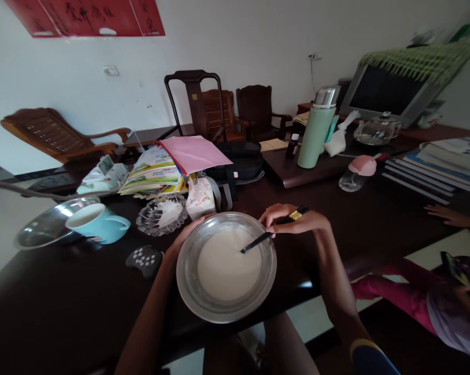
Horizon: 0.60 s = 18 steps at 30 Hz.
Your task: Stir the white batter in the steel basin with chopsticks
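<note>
A round metal bowl (pixel 188 284) holding white batter (pixel 227 271) sits near the front edge of a dark wooden table (pixel 63 302). My left hand (pixel 185 234) grips the bowl's far left rim. My right hand (pixel 293 221) holds black chopsticks (pixel 258 240) with gold tops, their tips dipped in the batter.
A blue cup (pixel 100 224), a metal dish (pixel 43 229) and a glass dish (pixel 160 216) lie to the left. Books and a pink folder (pixel 192 152) are behind. A green thermos (pixel 315 133), stacked books (pixel 438 166) and another person's hand (pixel 446 214) are on the right.
</note>
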Motion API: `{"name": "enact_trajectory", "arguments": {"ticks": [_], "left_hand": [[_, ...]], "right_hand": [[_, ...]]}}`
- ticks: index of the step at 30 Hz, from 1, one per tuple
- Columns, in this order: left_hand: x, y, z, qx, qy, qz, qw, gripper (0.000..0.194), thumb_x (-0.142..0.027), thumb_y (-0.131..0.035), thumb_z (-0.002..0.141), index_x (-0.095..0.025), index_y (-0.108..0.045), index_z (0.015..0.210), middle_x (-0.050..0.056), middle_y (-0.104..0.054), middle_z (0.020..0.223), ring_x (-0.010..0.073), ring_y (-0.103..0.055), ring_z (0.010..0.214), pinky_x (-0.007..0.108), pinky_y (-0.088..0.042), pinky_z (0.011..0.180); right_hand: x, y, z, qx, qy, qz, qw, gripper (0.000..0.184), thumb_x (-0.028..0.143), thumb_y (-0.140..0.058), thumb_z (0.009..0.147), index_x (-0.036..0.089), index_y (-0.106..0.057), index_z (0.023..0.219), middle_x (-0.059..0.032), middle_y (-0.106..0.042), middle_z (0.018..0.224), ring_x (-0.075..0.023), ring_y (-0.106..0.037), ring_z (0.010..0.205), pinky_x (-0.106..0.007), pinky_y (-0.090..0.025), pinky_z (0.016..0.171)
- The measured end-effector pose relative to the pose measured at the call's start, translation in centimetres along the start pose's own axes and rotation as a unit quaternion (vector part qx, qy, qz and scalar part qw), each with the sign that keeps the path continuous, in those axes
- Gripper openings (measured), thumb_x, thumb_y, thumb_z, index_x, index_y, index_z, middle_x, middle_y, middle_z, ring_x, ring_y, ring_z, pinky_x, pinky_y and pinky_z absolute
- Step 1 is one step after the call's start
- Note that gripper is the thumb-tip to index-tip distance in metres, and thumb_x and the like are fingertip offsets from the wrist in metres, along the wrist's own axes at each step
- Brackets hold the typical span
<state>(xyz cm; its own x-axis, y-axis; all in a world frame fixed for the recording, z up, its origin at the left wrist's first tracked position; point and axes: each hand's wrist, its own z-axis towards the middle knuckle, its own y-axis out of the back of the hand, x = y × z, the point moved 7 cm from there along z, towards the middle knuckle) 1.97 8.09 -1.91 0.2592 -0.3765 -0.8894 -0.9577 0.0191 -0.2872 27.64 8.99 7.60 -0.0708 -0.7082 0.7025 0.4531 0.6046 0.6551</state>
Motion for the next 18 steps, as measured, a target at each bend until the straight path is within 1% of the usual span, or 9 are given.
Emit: {"name": "enact_trajectory", "arguments": {"ticks": [3, 6, 7, 9, 11, 14, 16, 18], "left_hand": [[0.3, 0.3, 0.3, -0.009, 0.002, -0.014, 1.0, 0.024, -0.033, -0.068, 0.084, -0.021, -0.079, 0.102, 0.001, -0.078, 0.098, 0.0302, -0.066, 0.111, 0.035, -0.053, 0.099], [0.6, 0.3, 0.6, 0.016, 0.008, -0.015, 1.0, 0.026, -0.035, -0.067, 0.086, -0.022, -0.078, 0.105, 0.001, -0.078, 0.1, 0.0294, -0.068, 0.105, 0.036, -0.053, 0.098], [0.6, 0.2, 0.7, 0.031, 0.007, -0.012, 0.999, 0.026, -0.036, -0.067, 0.087, -0.023, -0.078, 0.106, 0.001, -0.077, 0.104, 0.0296, -0.068, 0.106, 0.037, -0.052, 0.1], [0.6, 0.0, 0.7, 0.059, 0.005, -0.003, 0.998, 0.025, -0.038, -0.067, 0.088, -0.026, -0.078, 0.107, -0.001, -0.075, 0.114, 0.0298, -0.065, 0.112, 0.036, -0.048, 0.107], [0.4, -0.2, 0.7, 0.073, 0.004, 0.001, 0.997, 0.023, -0.04, -0.067, 0.088, -0.029, -0.078, 0.106, -0.004, -0.072, 0.122, 0.0294, -0.06, 0.123, 0.035, -0.042, 0.114], [0.2, -0.4, 0.5, 0.068, 0.005, 0.009, 0.998, 0.021, -0.043, -0.067, 0.088, -0.033, -0.077, 0.104, -0.007, -0.069, 0.126, 0.0296, -0.055, 0.131, 0.037, -0.037, 0.119], [0.1, -0.4, 0.3, 0.058, 0.004, 0.021, 0.998, 0.025, -0.046, -0.066, 0.088, -0.034, -0.077, 0.106, -0.006, -0.069, 0.126, 0.0311, -0.055, 0.131, 0.041, -0.038, 0.119], [0.1, -0.3, 0.0, 0.033, 0.008, 0.043, 0.999, 0.03, -0.048, -0.065, 0.088, -0.033, -0.076, 0.111, -0.004, -0.071, 0.124, 0.0322, -0.058, 0.128, 0.044, -0.041, 0.116]], "right_hand": [[0.9, -1.3, 0.4, 0.053, 0.053, 0.013, 0.997, 0.02, 0.033, -0.067, 0.094, 0.015, -0.072, 0.086, -0.0112, -0.076, 0.101, -0.019, -0.069, 0.1, -0.035, -0.05, 0.094], [1.7, -3.8, 1.8, 0.104, 0.088, 0.036, 0.99, 0.017, 0.032, -0.068, 0.094, 0.016, -0.074, 0.092, -0.009, -0.076, 0.096, -0.0193, -0.067, 0.107, -0.033, -0.049, 0.098], [1.8, -4.5, 2.4, 0.108, 0.09, 0.042, 0.989, 0.017, 0.032, -0.067, 0.094, 0.017, -0.074, 0.094, -0.008, -0.076, 0.095, -0.0189, -0.067, 0.108, -0.033, -0.049, 0.099], [1.5, -5.2, 3.5, 0.084, 0.077, 0.041, 0.993, 0.017, 0.033, -0.065, 0.096, 0.018, -0.074, 0.097, -0.0061, -0.076, 0.094, -0.0178, -0.068, 0.105, -0.033, -0.049, 0.099], [0.9, -4.9, 4.0, 0.036, 0.05, 0.021, 0.998, 0.017, 0.033, -0.064, 0.096, 0.019, -0.073, 0.097, -0.0052, -0.075, 0.096, -0.017, -0.068, 0.098, -0.033, -0.05, 0.096], [0.1, -3.3, 3.3, -0.02, 0.018, -0.023, 0.999, 0.016, 0.032, -0.064, 0.096, 0.018, -0.072, 0.094, -0.0055, -0.075, 0.095, -0.0177, -0.068, 0.095, -0.033, -0.05, 0.093], [-0.4, -1.8, 2.3, -0.035, -0.009, -0.045, 0.998, 0.017, 0.032, -0.063, 0.096, 0.018, -0.072, 0.092, -0.0059, -0.075, 0.095, -0.0188, -0.068, 0.098, -0.034, -0.05, 0.094], [-0.5, -0.6, 1.1, -0.033, -0.029, -0.052, 0.998, 0.018, 0.033, -0.062, 0.097, 0.018, -0.072, 0.091, -0.0067, -0.075, 0.098, -0.0192, -0.068, 0.102, -0.035, -0.049, 0.095]]}}
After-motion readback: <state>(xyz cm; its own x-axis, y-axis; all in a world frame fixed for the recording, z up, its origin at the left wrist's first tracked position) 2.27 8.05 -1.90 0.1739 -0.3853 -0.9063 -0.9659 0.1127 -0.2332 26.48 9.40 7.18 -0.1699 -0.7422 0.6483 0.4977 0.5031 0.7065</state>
